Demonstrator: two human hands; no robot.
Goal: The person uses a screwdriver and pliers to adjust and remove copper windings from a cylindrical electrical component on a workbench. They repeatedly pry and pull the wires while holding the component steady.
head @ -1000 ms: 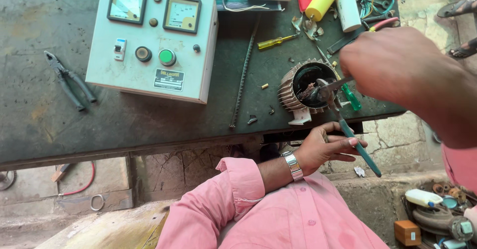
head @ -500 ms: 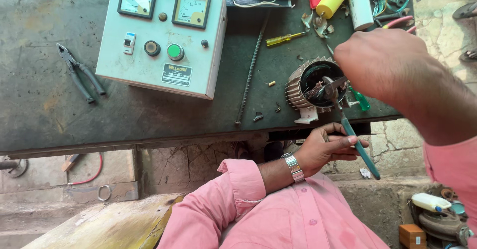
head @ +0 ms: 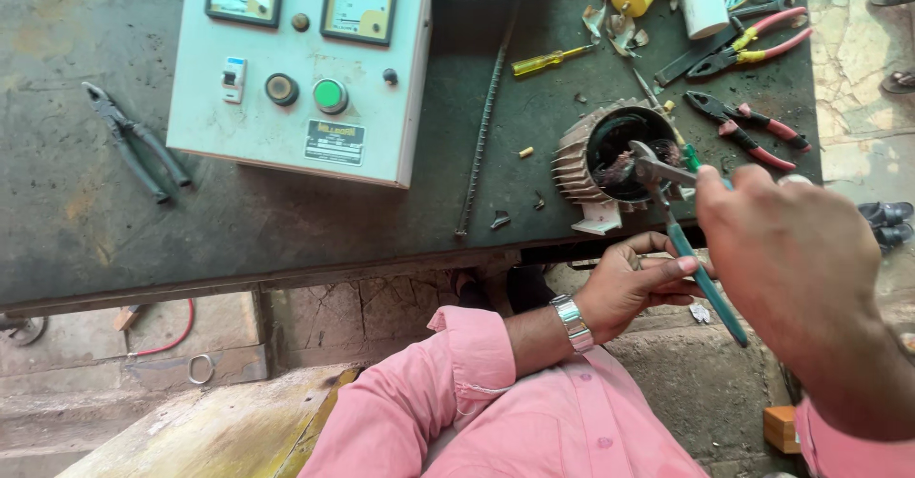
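The motor housing (head: 610, 159) sits at the near edge of the desk (head: 286, 240), its open end up. The right hand (head: 791, 259) clenches green-handled pliers (head: 681, 235) — their nose reaches into the opening. The left hand (head: 629, 283) rests below the edge, fingers loosely curled and touching the handles. Red-handled pliers (head: 748, 125) lie just beside — a grey meter box (head: 300, 68) stands further left.

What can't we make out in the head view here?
- Pliers grip: hidden under the right hand.
- What the pliers' tips hold inside the motor housing: dark, too small.
- Left hand fingertips: tucked under the table edge.
- Meter dials on the control box: cut off by the top edge.
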